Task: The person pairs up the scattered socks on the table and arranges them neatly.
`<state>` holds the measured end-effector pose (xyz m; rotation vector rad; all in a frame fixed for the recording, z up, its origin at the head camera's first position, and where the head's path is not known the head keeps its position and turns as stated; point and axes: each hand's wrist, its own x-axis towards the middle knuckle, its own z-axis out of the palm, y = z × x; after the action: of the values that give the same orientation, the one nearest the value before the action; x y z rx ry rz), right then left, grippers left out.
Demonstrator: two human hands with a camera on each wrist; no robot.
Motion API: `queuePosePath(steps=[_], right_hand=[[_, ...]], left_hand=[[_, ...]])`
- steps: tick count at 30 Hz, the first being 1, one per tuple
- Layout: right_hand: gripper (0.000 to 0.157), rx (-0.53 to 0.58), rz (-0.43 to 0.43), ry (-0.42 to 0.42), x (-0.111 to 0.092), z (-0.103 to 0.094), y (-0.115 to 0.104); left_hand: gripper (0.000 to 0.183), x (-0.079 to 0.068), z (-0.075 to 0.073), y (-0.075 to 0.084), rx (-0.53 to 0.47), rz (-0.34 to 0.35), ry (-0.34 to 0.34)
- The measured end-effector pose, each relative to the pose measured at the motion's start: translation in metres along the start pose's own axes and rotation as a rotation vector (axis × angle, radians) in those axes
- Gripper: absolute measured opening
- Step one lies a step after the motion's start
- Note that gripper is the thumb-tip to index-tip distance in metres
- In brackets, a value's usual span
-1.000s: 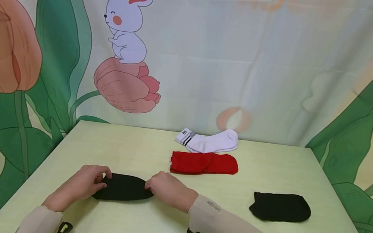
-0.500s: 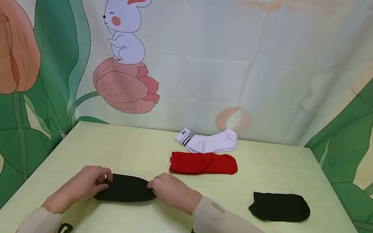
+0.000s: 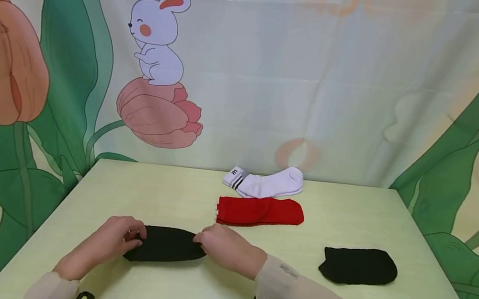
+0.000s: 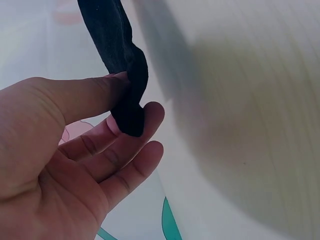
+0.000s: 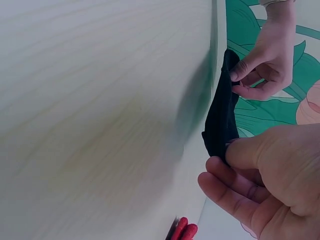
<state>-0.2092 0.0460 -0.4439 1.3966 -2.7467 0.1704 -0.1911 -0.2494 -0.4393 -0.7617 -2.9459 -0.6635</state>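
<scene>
A black sock (image 3: 167, 245) is stretched out flat between my two hands, a little above the table. My left hand (image 3: 120, 236) pinches its left end between thumb and fingers; in the left wrist view the thumb presses on the dark cloth (image 4: 112, 40). The right end is pinched by my right hand (image 3: 230, 249), and the right wrist view has both hands on the sock (image 5: 220, 117). A second black sock (image 3: 359, 266) lies flat on the table at the right, apart from both hands.
Red socks (image 3: 259, 212) lie at the middle back of the pale table (image 3: 191, 294). Touching them from behind are white socks (image 3: 264, 183) with black stripes at the cuff. Behind the table's far edge hangs a printed curtain (image 3: 246, 82) with a rabbit and tulips.
Both hands have shifted slightly to the right with the black sock held between them. The head view has tilted up a little. The other socks lie where they were.
</scene>
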Motion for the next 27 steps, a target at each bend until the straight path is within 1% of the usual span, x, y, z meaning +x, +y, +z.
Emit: queuePosePath(steps=[6, 11, 20, 27], right_hand=[[0.025, 0.01, 0.015, -0.013, -0.008, -0.006, -0.001], [0.027, 0.023, 0.04, -0.016, -0.014, -0.01, 0.0], [0.029, 0.045, 0.061, -0.013, -0.023, -0.01, 0.005], [0.029, 0.048, 0.064, 0.004, -0.034, -0.013, 0.01]], left_hand=[[0.017, 0.001, 0.0, 0.007, 0.01, 0.003, 0.002], [0.017, 0.004, 0.001, 0.01, 0.01, 0.028, 0.01], [0.017, 0.006, 0.005, 0.015, 0.012, 0.072, 0.03], [0.017, 0.008, 0.006, 0.027, 0.001, 0.098, 0.034]])
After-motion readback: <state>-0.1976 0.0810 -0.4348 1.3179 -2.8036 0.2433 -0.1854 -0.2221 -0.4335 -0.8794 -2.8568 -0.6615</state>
